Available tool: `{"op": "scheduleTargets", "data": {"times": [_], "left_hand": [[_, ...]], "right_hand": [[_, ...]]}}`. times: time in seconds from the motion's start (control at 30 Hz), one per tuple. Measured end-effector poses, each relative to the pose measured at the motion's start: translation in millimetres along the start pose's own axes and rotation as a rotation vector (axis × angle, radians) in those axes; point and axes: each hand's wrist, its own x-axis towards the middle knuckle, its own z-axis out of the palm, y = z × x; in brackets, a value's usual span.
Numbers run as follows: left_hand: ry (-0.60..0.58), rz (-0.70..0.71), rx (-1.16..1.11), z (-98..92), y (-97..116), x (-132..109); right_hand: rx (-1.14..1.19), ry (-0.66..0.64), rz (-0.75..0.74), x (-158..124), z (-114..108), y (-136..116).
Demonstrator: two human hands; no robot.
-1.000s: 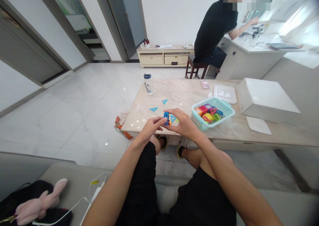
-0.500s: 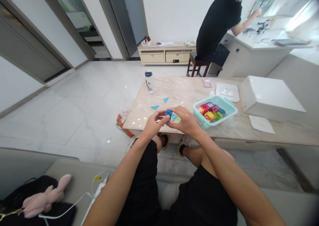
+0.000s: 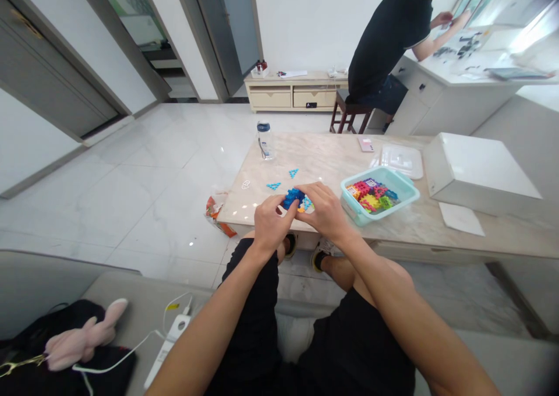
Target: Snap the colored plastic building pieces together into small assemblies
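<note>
Fingers of my left hand (image 3: 271, 220) and my right hand (image 3: 322, 211) close on a dark blue toothed block piece (image 3: 292, 198) above the table's near edge. Partly hidden behind my right hand are light blue, green and orange pieces on the tabletop. Two light blue triangular pieces, one nearer (image 3: 273, 186) and one farther (image 3: 294, 173), lie beyond my hands. Right of my right hand stands a mint basket (image 3: 361, 214) holding colourful toothed pieces (image 3: 370, 195).
On the table (image 3: 314, 147) are a clear bottle (image 3: 264, 142), a white clip (image 3: 246, 184), a phone (image 3: 365, 145), a clear lid (image 3: 404, 161), a white box (image 3: 480, 166) and paper (image 3: 462, 219). A person (image 3: 388, 35) sits at a far counter.
The blue piece has turned in my hands, showing its toothed face more widely. My left fingers have curled in closer. The seated person's second hand has come into view.
</note>
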Motion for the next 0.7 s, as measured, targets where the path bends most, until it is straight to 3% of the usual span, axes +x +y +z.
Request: {"op": "scheduleTargets", "data": {"times": [0.23,0.7], "left_hand": [[0.015,0.105,0.071,0.7,-3.6,0.1],[-0.017,0.085,0.013,-2.4,1.8,1.9]], "right_hand": [[-0.005,0.007,-0.024,-1.3,-1.1,2.0],[-0.039,-0.016,-0.148,-2.8,-0.9,7.3]]}}
